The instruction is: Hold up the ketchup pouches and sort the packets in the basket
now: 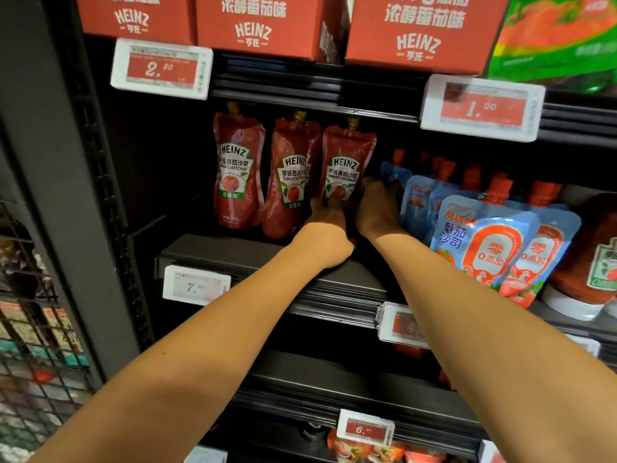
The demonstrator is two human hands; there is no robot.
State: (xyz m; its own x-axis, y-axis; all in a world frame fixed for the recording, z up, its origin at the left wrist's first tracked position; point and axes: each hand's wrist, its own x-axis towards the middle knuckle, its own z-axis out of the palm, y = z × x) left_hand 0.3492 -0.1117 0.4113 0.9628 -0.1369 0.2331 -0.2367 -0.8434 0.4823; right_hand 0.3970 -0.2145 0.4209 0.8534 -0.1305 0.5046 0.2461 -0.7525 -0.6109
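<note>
The left hand [325, 213] and the right hand [375, 208] both reach deep into the shelf [253, 255] and close on the lower part of 1 red ketchup pouch [344, 165], the left hand's fingers curled at its lower left edge, the right hand's fingers wrapped round its lower right side; the grip of each hand is on that pouch, though shadow hides the fingertips. A 2-handed grip at the base probably serves to steady a soft, floppy pack that would sag if held by 1 edge. The pouch stands upright toward the back of the shelf, its long axis vertical, spout cap pointing up, printed label facing out toward the front edge. To its left stand 2 more red pouches [237, 168], likewise upright, the nearer 1 leaning and overlapping it slightly. To the right, along the front edge, a row of blue pouches [480, 242] stands tightly packed, just beside the right wrist. Price tags [196, 285] clip onto the shelf's front edge, and red cartons [263, 21] sit on the shelf above.
</note>
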